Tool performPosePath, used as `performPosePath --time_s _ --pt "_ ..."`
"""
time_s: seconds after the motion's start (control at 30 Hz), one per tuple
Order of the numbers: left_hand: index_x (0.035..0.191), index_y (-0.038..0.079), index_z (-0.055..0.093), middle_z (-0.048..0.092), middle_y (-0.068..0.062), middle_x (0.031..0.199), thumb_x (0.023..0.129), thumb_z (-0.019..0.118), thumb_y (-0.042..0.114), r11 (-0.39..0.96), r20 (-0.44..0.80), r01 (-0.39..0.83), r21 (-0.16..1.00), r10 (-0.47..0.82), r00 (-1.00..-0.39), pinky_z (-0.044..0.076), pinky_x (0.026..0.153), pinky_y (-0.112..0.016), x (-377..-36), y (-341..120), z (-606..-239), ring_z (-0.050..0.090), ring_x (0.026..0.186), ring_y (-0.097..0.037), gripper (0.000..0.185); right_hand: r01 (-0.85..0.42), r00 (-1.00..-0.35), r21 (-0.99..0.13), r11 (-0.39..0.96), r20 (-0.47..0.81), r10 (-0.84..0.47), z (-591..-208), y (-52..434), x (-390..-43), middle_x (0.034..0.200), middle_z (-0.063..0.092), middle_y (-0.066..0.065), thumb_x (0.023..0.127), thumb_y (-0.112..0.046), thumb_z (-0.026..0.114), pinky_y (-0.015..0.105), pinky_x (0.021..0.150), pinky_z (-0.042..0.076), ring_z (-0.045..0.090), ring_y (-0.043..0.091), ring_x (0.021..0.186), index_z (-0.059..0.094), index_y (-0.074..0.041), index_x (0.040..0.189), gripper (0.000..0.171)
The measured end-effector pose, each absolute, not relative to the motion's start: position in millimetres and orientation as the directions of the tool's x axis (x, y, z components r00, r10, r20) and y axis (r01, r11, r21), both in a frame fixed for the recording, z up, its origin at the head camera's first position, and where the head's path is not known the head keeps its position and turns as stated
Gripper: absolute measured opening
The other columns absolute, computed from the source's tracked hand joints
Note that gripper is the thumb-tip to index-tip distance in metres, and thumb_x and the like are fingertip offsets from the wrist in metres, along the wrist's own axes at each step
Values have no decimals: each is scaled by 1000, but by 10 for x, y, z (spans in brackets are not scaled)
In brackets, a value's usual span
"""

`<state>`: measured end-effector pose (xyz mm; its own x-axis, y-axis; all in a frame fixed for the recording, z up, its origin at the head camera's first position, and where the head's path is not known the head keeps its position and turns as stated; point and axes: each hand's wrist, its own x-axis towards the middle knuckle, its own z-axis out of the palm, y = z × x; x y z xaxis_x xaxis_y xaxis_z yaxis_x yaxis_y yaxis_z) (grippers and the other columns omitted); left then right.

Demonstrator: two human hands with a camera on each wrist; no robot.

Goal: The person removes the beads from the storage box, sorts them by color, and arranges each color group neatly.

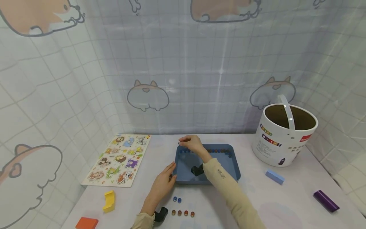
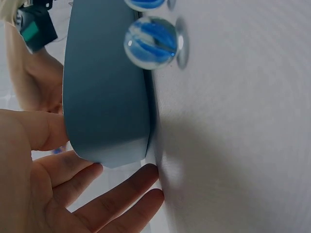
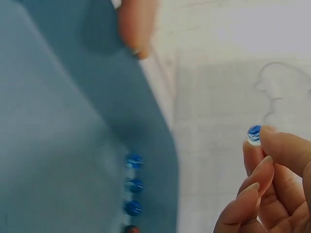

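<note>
My right hand [image 1: 193, 143] pinches a blue-and-clear glass marble [image 3: 254, 135] between thumb and fingertips, above the far left corner of the blue tray [image 1: 188, 171]. Inside the tray, several marbles [image 3: 133, 184] line the far wall, blue ones at the left end and reddish ones among the rest. My left hand [image 1: 162, 183] rests at the tray's near left corner with fingers extended. Its thumb [image 2: 46, 131] lies at the rim; two fingertips [image 2: 150, 172] reach down by the table. Two blue marbles [image 2: 151, 42] lie in front of the tray.
Several amber and reddish marbles [image 1: 179, 213] form a row at the near edge. An animal puzzle board [image 1: 137, 165], a yellow block [image 1: 109, 202] and an orange block [image 1: 87, 223] are left. A white bucket [image 1: 268, 149], light blue block [image 1: 275, 176] and purple block [image 1: 326, 201] are right.
</note>
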<state>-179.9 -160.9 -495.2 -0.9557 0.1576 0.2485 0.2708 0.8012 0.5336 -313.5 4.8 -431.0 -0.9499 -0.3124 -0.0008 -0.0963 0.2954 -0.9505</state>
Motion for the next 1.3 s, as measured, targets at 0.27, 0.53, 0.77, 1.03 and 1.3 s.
performPosePath --time_s 0.27,0.53,0.77,1.03,1.3 --pt "140 2 49 47 -11 149 94 60 17 802 245 269 534 158 -957 54 92 -43 -1814 -1620 -4968 61 119 -28 50 -136 -922 -963 232 37 -386 -4150 231 -2979 117 69 7 90 -24 69 48 91 53 61 37 110 72 -15 115 26" --pt "141 2 48 46 -13 150 95 60 16 799 240 268 538 160 -958 55 92 -42 -1820 -1636 -4965 60 120 -30 50 -170 -895 -954 247 45 -443 -4130 375 -2692 111 72 6 90 -23 70 30 78 54 66 24 96 71 -9 113 28" --pt "142 1 47 46 -13 149 95 59 16 801 243 280 529 174 -954 55 92 -43 -1828 -1636 -4980 62 118 -30 50 -159 -864 -962 224 26 -503 -4222 456 -2363 110 72 8 89 -22 70 38 69 53 60 12 76 71 -4 113 30" --pt "140 1 50 48 -13 147 93 60 16 810 262 279 516 161 -952 54 92 -45 -1825 -1627 -4965 64 114 -30 50 -137 -792 -977 166 7 -610 -4483 505 -2049 103 73 13 89 -18 70 28 53 41 46 9 58 69 3 114 32" --pt "138 1 51 50 -11 146 92 61 15 808 279 287 515 159 -947 55 90 -43 -1810 -1615 -4980 66 110 -27 49 -85 -758 -980 181 -54 -650 -4820 471 -1863 102 74 12 88 -16 71 19 55 43 54 4 65 74 -2 106 23"
